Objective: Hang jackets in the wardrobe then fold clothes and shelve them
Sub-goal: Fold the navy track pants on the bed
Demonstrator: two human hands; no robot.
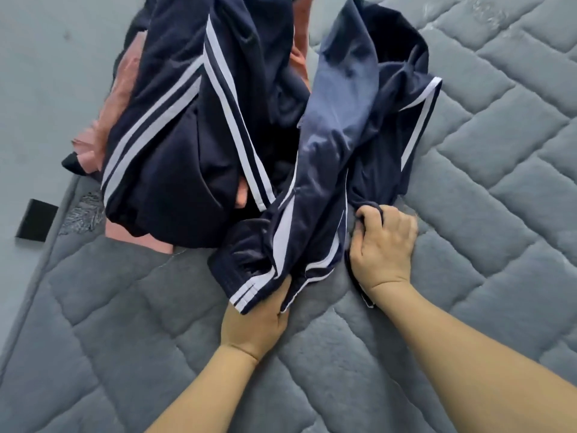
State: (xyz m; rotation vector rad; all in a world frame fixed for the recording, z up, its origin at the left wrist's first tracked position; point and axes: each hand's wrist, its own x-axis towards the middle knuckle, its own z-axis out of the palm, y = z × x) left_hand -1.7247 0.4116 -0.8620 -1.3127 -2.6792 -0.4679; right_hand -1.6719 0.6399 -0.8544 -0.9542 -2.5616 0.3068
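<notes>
Both hands on navy striped garment (324, 170) near mattress (468, 214) left edge — left hand (254, 320) grip pinches hem, right hand (382, 245) grip clutches fabric

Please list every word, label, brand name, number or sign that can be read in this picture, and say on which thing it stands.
There is no readable text anywhere in the picture.
Navy garment: only white stripes, no letters or logo visible.
Second navy garment: white stripes only.
Pink cloth: plain.
Black object on the floor: no marking can be made out.
Grey quilted mattress: a faint worn patch near its edge, not legible as text.
</notes>
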